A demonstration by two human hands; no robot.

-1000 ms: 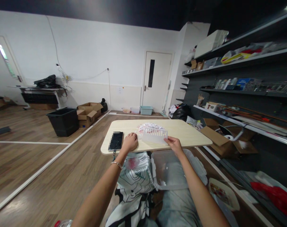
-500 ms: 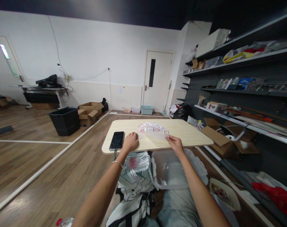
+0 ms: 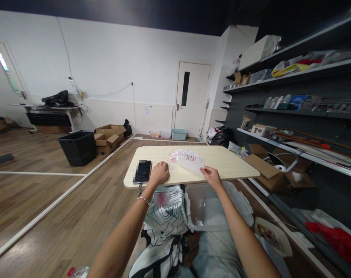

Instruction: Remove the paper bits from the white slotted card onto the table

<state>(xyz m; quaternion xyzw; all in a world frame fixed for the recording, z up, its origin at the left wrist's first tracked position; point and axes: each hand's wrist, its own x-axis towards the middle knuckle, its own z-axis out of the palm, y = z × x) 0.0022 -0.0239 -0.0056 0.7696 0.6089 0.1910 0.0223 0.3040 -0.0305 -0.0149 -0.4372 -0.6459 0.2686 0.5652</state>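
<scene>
Right of the phone (image 3: 142,172), on the pale wooden surface (image 3: 236,164), I am handling a slotted tray (image 3: 189,162) of white plastic. As I judge it, the step in hand is tipping that tray. It lies tilted rather than flat, with its far edge down towards a small heap of red-and-white packets (image 3: 175,155) that sits further from me than the phone and to its right. Whether the tray rests on the heap or only lies just beside it, I cannot tell; the packets are too small to make out singly.

Any further move with the tray calls for a sure pinch and a slow wrist. It is light, it is held at one corner only, and its slots could catch or scatter the packets beneath.

My right hand (image 3: 210,174), well to the right of the phone, is closed narrowly on the tray's near right corner, fingers on top, and it carries that end off the surface. My left hand (image 3: 159,172) lies just right of the phone, between it and the tray. It is curled into a loose fist with the knuckles up, resting on the surface and gripping nothing that I can see. It is near the heap, but I cannot say whether it touches it.

Below the phone and to its right, under the surface's edge, stands a clear plastic bin (image 3: 236,204). Straight below the phone a patterned cloth (image 3: 166,216) lies over my lap.
</scene>
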